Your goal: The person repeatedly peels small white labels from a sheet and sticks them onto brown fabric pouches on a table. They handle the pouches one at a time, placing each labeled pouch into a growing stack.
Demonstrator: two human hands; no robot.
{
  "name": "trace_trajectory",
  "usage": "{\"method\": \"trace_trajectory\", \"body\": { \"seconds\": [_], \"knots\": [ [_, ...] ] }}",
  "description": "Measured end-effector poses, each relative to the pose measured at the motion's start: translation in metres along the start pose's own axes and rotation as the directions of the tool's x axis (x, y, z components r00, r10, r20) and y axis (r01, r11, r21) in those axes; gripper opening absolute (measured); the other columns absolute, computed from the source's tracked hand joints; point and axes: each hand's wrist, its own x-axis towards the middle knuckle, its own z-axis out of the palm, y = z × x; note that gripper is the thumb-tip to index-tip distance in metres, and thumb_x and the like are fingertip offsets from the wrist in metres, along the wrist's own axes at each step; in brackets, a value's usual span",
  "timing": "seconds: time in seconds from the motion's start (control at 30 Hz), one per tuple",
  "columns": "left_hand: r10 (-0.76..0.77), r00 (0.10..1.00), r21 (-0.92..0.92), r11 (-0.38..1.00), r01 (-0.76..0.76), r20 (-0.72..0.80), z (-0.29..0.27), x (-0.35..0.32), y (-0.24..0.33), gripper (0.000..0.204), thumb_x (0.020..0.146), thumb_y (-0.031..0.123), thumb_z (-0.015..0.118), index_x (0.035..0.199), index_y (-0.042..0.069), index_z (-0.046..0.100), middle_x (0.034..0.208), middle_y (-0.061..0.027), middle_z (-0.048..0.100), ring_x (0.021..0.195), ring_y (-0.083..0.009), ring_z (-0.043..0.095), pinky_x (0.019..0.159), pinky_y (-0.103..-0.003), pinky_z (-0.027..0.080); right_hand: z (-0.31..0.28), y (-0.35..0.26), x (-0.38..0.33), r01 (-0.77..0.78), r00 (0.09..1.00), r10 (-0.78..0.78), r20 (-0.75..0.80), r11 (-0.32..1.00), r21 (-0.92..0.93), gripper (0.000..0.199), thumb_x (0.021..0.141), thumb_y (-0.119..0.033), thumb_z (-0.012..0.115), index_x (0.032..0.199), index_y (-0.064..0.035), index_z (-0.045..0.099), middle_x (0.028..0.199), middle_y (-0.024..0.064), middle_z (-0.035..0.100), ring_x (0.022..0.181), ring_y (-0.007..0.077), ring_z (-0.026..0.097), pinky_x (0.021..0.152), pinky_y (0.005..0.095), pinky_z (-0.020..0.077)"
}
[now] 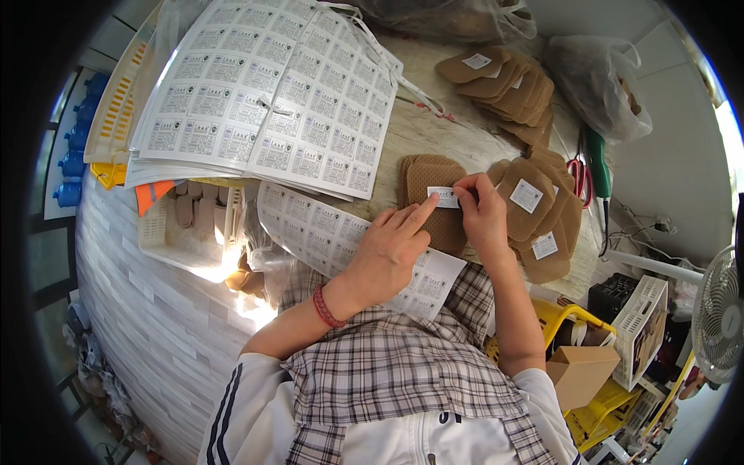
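A stack of brown dotted fabric pads [417, 172], shaped like insole pieces, lies on the table in front of me. Across the top pad sits a small white printed label [442, 195]. My right hand [482, 209] pinches the label's right end between thumb and fingers. From the left, my left hand [391, 252] reaches over with its index finger stretched out, the tip touching the label. Beneath that hand, a strip of printed labels [310, 225] runs from the table down to my lap. To the right lies a fanned pile of brown pads [535, 205], several carrying white labels.
Large label sheets [263, 101] are piled at the left. Farther back are more labelled pads [504, 85] and a clear plastic bag [601, 81]. Red-handled scissors [580, 180] and a green-handled tool [597, 163] rest at the right edge. A fan [721, 314] stands far right.
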Motion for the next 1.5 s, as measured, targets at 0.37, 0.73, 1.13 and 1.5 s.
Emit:
{"method": "trace_trajectory", "body": {
  "seconds": [0.37,0.73,1.13,1.5],
  "knots": [
    [0.014,1.0,0.105,0.994,-0.015,0.009,0.005,-0.001,0.0,0.009,0.079,0.002,0.054,0.083,-0.003,0.061,0.134,-0.0226,0.058,0.125,-0.0366,0.053,0.104,-0.049,0.04,0.009,-0.009,-0.009,0.068,0.988,-0.111,-0.105,0.934,-0.35,0.033,0.089,-0.006,0.067,0.122,-0.0066,0.061,0.1,0.0106,0.063,0.088,0.029,0.065,0.068,0.0403,0.0539],
    [0.024,1.0,0.073,0.997,-0.023,-0.008,0.008,-0.004,-0.002,0.008,0.083,0.003,0.058,0.083,-0.004,0.062,0.134,-0.0232,0.057,0.126,-0.0378,0.052,0.107,-0.052,0.038,0.017,0.009,-0.009,0.069,0.943,-0.173,-0.284,0.937,-0.342,0.01,0.086,-0.012,0.073,0.096,-0.0094,0.073,0.093,0.0044,0.063,0.08,0.024,0.066,0.066,0.0354,0.0526],
    [0.028,1.0,0.05,0.998,-0.028,-0.002,0.013,-0.01,-0.005,0.01,0.086,0.005,0.058,0.083,-0.004,0.061,0.139,-0.024,0.054,0.131,-0.0402,0.048,0.109,-0.053,0.036,0.023,0.011,-0.005,0.166,0.888,-0.324,-0.326,0.888,-0.43,0.01,0.08,-0.008,0.075,0.087,-0.0076,0.068,0.086,0.0052,0.063,0.082,0.0259,0.062,0.07,0.0393,0.0512],
    [0.056,0.992,0.046,0.998,-0.051,-0.115,0.011,-0.018,-0.005,0.008,0.085,0.005,0.062,0.082,-0.001,0.062,0.13,-0.0227,0.057,0.127,-0.0402,0.05,0.105,-0.049,0.04,-0.007,0.01,-0.012,0.178,0.886,-0.153,-0.438,0.984,0.016,0.012,0.095,-0.005,0.063,0.105,-0.0026,0.058,0.084,0.0121,0.066,0.072,0.0205,0.065,0.064,0.0304,0.0524]
  ]
}}
